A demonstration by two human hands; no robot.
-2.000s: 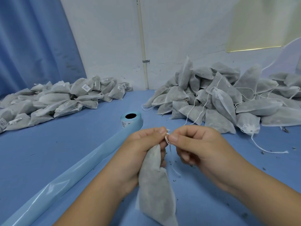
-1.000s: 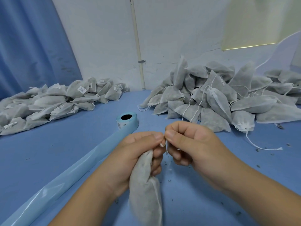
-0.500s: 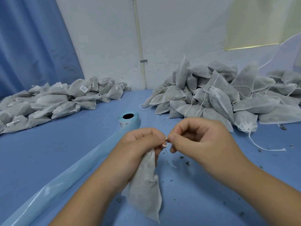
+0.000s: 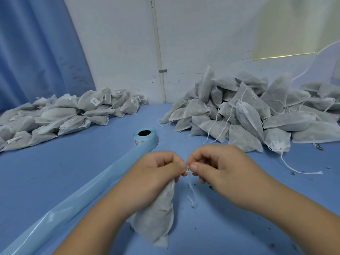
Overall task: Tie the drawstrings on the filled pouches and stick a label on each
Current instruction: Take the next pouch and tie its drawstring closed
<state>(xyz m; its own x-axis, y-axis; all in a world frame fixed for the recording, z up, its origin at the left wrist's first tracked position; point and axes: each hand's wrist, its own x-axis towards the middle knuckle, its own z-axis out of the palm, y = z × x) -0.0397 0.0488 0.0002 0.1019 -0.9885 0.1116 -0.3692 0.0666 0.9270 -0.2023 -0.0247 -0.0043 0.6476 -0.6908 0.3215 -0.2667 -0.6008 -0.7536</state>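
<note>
At far left lay a heap (image 4: 55, 115) of tied pouches, several showing labels, likely the finished stock set out of the way. The label roll (image 4: 145, 138) stood near the middle of the table (image 4: 46, 172), its liner (image 4: 77, 196) trailing toward the person, handy for the sticking step. The left hand (image 4: 156, 173) was curled round the neck of the pouch (image 4: 156, 216), which hung toward the table just in front of the person, probably kept upright so nothing spilled. The right hand (image 4: 220, 168) pinched the drawstring (image 4: 190, 183) at the neck, thumb against forefinger, seemingly working a knot. To the right rose a pile (image 4: 257, 115) of pouches with loose strings, apparently waiting. Dark crumbs (image 4: 292, 173) dotted the table; nothing blocked the hands.
</note>
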